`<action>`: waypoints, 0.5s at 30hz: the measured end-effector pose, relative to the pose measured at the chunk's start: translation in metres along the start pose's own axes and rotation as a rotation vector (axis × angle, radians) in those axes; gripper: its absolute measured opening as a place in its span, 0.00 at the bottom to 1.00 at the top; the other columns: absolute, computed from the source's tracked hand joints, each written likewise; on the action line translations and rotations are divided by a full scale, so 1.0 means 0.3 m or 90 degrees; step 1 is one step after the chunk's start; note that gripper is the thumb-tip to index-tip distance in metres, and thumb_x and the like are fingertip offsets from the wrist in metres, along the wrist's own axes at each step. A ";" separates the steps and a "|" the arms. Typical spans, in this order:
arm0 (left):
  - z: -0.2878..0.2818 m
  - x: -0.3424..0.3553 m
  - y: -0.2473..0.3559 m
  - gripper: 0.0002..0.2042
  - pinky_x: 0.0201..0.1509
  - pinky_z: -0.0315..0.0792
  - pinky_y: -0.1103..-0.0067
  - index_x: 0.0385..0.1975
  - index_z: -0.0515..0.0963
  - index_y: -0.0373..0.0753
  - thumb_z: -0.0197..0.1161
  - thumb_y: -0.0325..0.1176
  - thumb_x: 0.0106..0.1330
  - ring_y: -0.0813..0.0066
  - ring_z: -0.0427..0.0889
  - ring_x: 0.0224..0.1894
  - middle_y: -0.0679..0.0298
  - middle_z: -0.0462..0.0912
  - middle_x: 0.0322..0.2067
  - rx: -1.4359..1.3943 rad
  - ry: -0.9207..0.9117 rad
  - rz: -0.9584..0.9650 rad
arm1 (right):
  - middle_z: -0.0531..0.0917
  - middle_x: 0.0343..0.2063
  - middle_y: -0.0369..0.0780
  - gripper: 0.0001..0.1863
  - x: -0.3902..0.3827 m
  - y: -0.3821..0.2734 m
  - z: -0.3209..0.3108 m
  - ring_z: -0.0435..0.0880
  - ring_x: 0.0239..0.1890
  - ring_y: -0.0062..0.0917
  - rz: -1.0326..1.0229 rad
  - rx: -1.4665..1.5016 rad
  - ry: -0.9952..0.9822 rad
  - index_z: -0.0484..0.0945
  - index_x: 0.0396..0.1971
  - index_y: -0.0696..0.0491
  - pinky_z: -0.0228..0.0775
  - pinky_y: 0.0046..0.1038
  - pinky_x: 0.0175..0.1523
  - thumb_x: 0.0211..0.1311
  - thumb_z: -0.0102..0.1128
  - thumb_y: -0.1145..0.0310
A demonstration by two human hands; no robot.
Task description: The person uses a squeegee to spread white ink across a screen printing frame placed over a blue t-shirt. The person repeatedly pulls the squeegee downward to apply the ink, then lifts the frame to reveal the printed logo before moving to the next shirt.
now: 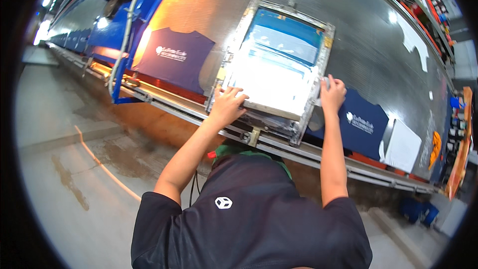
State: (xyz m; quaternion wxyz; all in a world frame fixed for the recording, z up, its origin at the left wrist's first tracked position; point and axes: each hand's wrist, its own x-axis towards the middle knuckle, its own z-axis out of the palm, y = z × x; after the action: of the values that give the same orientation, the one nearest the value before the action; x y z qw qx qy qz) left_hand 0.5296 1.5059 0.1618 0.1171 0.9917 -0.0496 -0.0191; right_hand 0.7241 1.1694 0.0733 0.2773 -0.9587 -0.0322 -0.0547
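Note:
A screen printing frame (323,52) lies tilted across the long dark print table in front of me. Blue ink marks the far part of its mesh, while the near part glares white. My left hand (229,105) grips the frame's near left corner, fingers bent over the rim. At the right side of the frame, my right hand (332,94) is closed around a small grey part at its edge; whether this is a handle fixed to the frame, I cannot make out. Navy shirt pieces with white prints lie on both sides, one left (174,62) and one right (366,122).
A blue machine (117,27) with a glowing heater straddles the table at left. Along the near edge runs a metal rail (318,157). White sheets (403,144) and an orange cloth (435,149) lie at right. An orange hose (107,169) crosses the floor.

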 end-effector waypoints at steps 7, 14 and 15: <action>-0.138 -0.027 -0.040 0.33 0.69 0.57 0.54 0.61 0.79 0.51 0.71 0.63 0.60 0.62 0.73 0.67 0.62 0.77 0.64 0.003 0.054 -0.041 | 0.87 0.45 0.36 0.22 -0.313 -0.415 -0.205 0.82 0.54 0.33 -0.286 0.011 -0.332 0.86 0.46 0.52 0.59 0.42 0.69 0.53 0.77 0.57; -0.511 -0.545 -1.131 0.36 0.71 0.66 0.57 0.63 0.73 0.29 0.61 0.60 0.72 0.46 0.71 0.68 0.43 0.77 0.62 0.031 0.443 -0.692 | 0.87 0.40 0.40 0.14 -0.312 -0.444 -0.207 0.82 0.51 0.37 -0.215 0.037 -0.321 0.86 0.38 0.53 0.59 0.43 0.69 0.51 0.76 0.66; -0.514 -0.668 -1.257 0.42 0.79 0.54 0.60 0.69 0.67 0.27 0.53 0.65 0.73 0.44 0.61 0.76 0.39 0.64 0.72 0.125 0.467 -0.757 | 0.87 0.40 0.40 0.14 -0.304 -0.458 -0.197 0.82 0.51 0.37 -0.227 0.047 -0.328 0.86 0.38 0.53 0.59 0.43 0.69 0.52 0.76 0.66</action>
State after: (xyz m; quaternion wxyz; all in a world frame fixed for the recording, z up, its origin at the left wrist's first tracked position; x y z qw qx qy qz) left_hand 0.3732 1.9270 0.2284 0.0059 0.7990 0.5420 0.2604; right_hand 0.6157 1.2507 0.1844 0.2809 -0.9095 -0.2707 0.1434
